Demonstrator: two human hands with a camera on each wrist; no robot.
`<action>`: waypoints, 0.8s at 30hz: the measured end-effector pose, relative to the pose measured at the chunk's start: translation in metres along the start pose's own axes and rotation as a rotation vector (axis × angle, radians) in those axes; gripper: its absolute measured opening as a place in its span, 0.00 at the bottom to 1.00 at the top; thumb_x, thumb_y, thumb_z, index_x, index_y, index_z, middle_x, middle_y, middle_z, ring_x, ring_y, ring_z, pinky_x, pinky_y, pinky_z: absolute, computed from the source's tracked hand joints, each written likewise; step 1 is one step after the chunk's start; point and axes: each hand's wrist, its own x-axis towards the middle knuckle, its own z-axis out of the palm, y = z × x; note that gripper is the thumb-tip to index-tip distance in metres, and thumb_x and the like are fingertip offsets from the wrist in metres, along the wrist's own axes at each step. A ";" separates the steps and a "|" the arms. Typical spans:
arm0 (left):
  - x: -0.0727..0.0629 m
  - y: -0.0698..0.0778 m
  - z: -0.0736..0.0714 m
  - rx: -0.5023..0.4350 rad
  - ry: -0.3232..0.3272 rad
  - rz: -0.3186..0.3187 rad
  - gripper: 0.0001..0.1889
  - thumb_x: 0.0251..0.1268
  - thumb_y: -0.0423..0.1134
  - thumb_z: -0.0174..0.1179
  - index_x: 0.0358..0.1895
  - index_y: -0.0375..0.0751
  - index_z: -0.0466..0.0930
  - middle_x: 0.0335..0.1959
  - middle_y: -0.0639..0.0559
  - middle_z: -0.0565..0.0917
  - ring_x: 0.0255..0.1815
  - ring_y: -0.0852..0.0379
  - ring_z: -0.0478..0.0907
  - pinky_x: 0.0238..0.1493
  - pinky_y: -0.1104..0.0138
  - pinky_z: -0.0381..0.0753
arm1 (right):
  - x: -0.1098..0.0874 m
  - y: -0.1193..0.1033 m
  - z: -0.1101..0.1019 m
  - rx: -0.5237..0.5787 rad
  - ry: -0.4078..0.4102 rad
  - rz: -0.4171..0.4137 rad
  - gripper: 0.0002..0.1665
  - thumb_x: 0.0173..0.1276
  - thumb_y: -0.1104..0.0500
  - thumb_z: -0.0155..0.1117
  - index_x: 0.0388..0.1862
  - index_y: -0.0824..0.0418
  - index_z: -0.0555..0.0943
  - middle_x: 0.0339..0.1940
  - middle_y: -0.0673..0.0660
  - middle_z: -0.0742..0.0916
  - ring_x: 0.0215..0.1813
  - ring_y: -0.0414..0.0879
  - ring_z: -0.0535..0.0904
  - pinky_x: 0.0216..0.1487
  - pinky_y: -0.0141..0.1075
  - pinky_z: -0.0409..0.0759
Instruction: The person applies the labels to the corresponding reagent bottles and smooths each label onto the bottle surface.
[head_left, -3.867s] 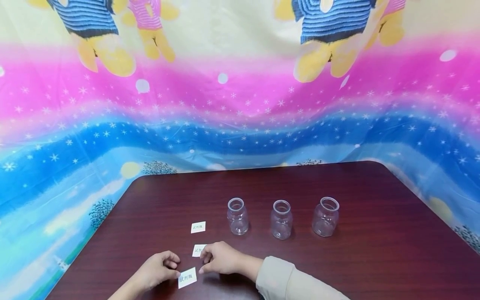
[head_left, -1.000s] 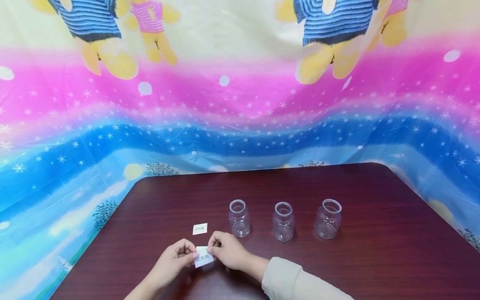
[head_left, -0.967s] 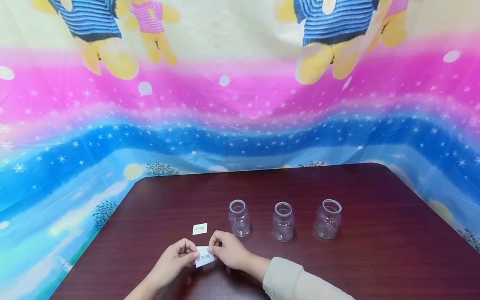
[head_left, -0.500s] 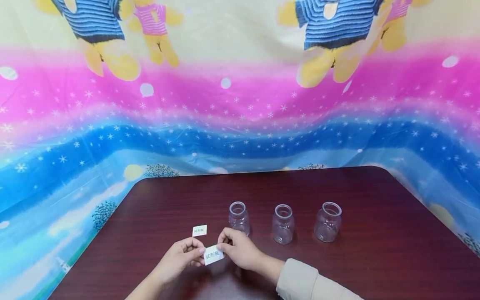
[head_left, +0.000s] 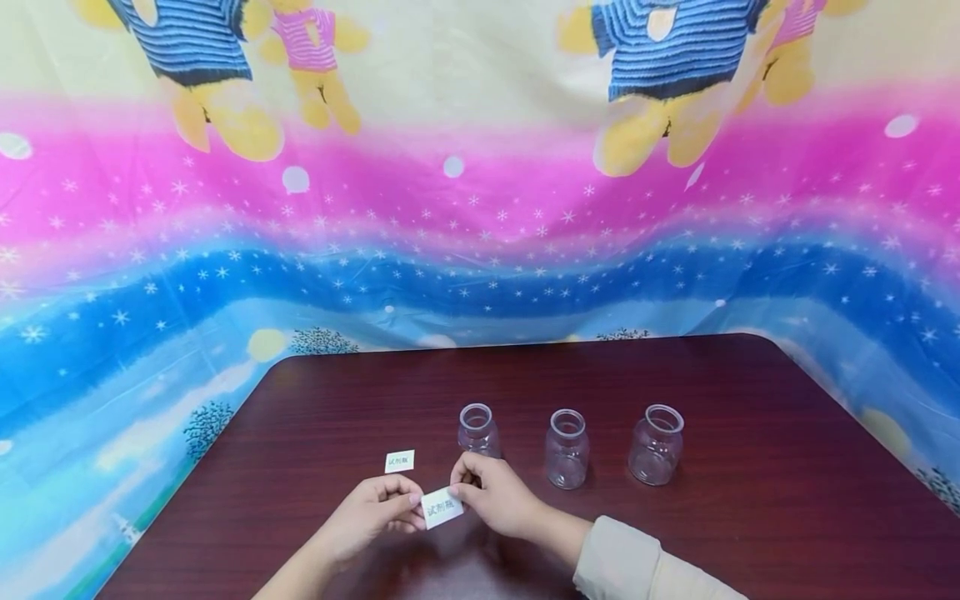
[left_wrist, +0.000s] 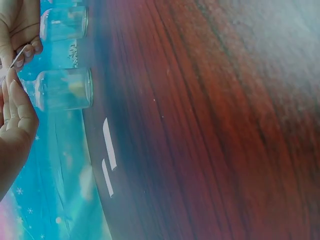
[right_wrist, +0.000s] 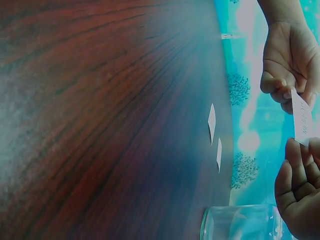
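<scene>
Between both hands, in front of the leftmost jar, a small white paper label (head_left: 442, 508) with handwritten characters is held off the table. My left hand (head_left: 366, 515) pinches its left edge with thumb and fingers. The right hand (head_left: 498, 497) pinches the upper right corner. One more label (head_left: 400, 461) lies flat behind the left hand. Both wrist views show two labels lying on the table, a nearer one (right_wrist: 212, 123) and a farther one (right_wrist: 219, 155); the head view hides one of them behind the left hand.
Three uncapped clear glass jars stand upright in a row: a left jar (head_left: 480, 433), partly behind the right hand, a middle jar (head_left: 567, 454) and a right jar (head_left: 656, 450). They share a dark red wooden table (head_left: 750, 500). A printed cloth (head_left: 480, 208) hangs around its far edges.
The label, flat on the table near the front in the earliest frame, has been lifted by both hands. Over the last second both hands have carried it rightward, toward the left jar.
</scene>
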 end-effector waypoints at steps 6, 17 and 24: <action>0.001 0.001 0.004 -0.030 -0.035 0.003 0.10 0.59 0.32 0.49 0.35 0.25 0.70 0.28 0.46 0.76 0.29 0.57 0.77 0.32 0.68 0.76 | -0.004 0.002 -0.004 0.011 -0.003 0.010 0.05 0.56 0.68 0.57 0.25 0.62 0.71 0.18 0.48 0.75 0.21 0.38 0.71 0.21 0.27 0.70; 0.004 -0.001 0.007 -0.075 -0.098 0.037 0.12 0.58 0.30 0.49 0.35 0.19 0.68 0.28 0.46 0.77 0.28 0.58 0.77 0.32 0.69 0.76 | -0.008 0.001 -0.006 0.014 -0.007 0.012 0.04 0.57 0.66 0.57 0.25 0.62 0.72 0.18 0.49 0.75 0.20 0.35 0.68 0.20 0.26 0.68; 0.006 -0.002 0.008 -0.088 -0.118 0.036 0.12 0.58 0.30 0.50 0.36 0.18 0.67 0.28 0.47 0.77 0.28 0.59 0.77 0.33 0.69 0.76 | -0.011 0.004 -0.007 -0.016 0.003 0.010 0.05 0.56 0.66 0.58 0.24 0.61 0.72 0.18 0.47 0.74 0.19 0.34 0.68 0.19 0.26 0.68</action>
